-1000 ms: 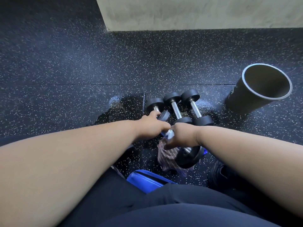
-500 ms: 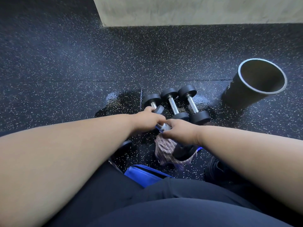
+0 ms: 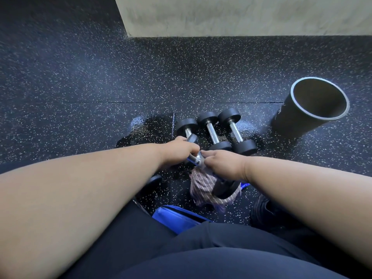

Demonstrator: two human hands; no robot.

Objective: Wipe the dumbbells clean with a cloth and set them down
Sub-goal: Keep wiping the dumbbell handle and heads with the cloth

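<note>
Left hand (image 3: 179, 152) grips the dumbbell (image 3: 198, 159) handle; right hand (image 3: 223, 165) clutches the cloth (image 3: 203, 188) around its near end.

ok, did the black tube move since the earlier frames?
No. The black tube keeps its place right of the floor dumbbells, base by the floor seam; only the camera shifted.

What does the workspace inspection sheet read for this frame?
Surface: speckled black rubber floor, a glossy patch left of the dumbbells.
Job's things: three dumbbells lying side by side; a fourth, the held dumbbell, gripped by both hands; cloth hanging under it.
Clutter: black cylinder open end up; blue pad by the legs.
Grippers: left hand on the handle; right hand on handle and cloth.
Cables: nothing seen.
Surroundings: pale wall.
</note>
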